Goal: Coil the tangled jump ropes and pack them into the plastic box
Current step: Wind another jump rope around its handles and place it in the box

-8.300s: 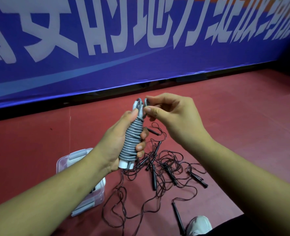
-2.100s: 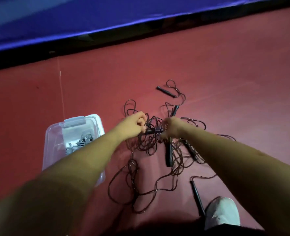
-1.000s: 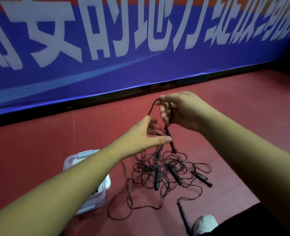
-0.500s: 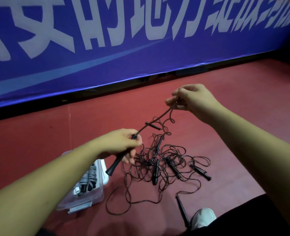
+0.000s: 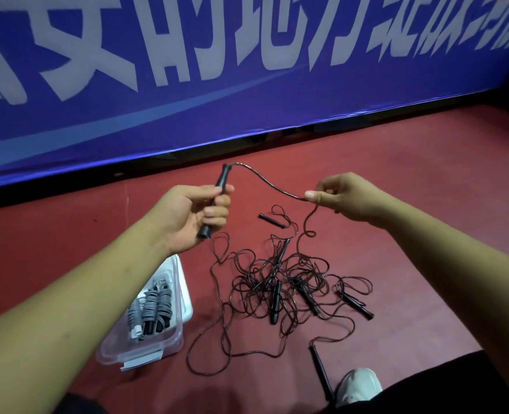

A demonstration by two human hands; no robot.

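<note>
A red floor point(image 5: 426, 174) ran up to a blue banner point(image 5: 217, 115) with large white characters along its far edge. A white shoe point(image 5: 359, 386) rested near its near edge.

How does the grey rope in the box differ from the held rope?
The grey rope is wound tight and lies in the box; the dark rope is loose, trailing to the floor tangle. Nothing touches the grey rope; the left hand grips the dark rope's handle, the right hand pinches its cord.

Clear plastic box point(image 5: 174, 339); matt black handle point(image 5: 217, 198); glossy cord point(image 5: 265, 183).
</note>
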